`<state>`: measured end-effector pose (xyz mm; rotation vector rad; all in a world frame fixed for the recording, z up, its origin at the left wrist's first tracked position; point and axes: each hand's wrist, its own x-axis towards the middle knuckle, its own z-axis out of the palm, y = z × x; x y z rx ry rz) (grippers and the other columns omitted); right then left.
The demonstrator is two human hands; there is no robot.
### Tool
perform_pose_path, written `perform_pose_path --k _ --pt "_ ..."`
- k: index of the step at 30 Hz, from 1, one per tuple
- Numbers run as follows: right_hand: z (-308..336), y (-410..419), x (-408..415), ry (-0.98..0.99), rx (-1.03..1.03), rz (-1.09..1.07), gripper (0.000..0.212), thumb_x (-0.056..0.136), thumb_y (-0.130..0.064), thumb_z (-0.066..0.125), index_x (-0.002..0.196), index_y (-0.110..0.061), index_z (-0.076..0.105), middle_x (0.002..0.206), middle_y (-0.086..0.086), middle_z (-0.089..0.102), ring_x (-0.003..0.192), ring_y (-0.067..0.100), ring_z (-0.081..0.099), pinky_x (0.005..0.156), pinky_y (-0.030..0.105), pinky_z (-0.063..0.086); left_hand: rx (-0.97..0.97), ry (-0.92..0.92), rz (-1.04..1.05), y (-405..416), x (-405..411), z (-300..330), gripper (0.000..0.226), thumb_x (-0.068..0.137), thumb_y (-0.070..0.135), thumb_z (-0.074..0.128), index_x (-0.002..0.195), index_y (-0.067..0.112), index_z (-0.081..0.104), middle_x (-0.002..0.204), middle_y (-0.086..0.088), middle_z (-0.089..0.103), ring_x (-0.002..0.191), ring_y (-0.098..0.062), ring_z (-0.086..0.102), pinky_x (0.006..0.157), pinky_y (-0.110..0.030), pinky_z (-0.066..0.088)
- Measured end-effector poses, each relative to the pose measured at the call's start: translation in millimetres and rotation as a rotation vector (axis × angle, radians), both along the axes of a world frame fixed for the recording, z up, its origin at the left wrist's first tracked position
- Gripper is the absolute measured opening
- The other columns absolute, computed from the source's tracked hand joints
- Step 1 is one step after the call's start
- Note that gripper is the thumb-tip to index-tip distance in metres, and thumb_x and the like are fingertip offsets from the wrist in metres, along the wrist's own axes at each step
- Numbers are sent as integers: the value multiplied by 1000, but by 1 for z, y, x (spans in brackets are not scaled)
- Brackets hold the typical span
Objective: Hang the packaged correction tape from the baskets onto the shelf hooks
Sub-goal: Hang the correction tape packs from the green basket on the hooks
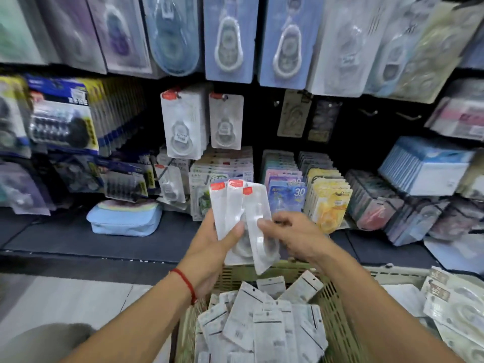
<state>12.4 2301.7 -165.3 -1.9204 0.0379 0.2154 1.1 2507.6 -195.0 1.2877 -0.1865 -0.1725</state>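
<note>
A fanned bunch of white correction tape packs (pixel 242 221) with red top tabs sits upright between both hands, above the basket (pixel 337 323) of more packs. The left hand (pixel 209 244) holds the bunch, thumb clamped across its front; the right hand (pixel 290 234) pinches the front pack's edge with thumb and fingers together. These blister cards look light, stiff and slick, so they probably handle best gripped by the flat card just below the tab hole. Matching packs hang on a shelf hook (pixel 224 96) ahead
</note>
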Motion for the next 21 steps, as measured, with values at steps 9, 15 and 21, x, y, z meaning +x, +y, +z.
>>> perform_pose_path --k 9,15,21 --pt "39 36 67 -383 120 -218 58 70 -75 69 107 -31 60 103 -11 74 92 4 72 78 31 55 244 -319 263 24 69 70 62 98 23 72 151 36 42 141 18 62 130 1 58 109 -30 47" --pt "37 69 103 -504 214 -210 28 90 -49 61 116 -40 57 111 -13 73 100 6 71 81 34 57 330 -396 778 46 82 63 45 96 21 72 128 34 43 111 28 59 93 26 56 68 5 40" --pt "58 91 133 -629 251 -194 21 100 -37 70 117 -43 59 112 -17 75 101 -1 72 83 27 58 278 -471 918 47 80 74 49 96 21 71 133 35 43 110 39 61 98 21 59 72 3 43"
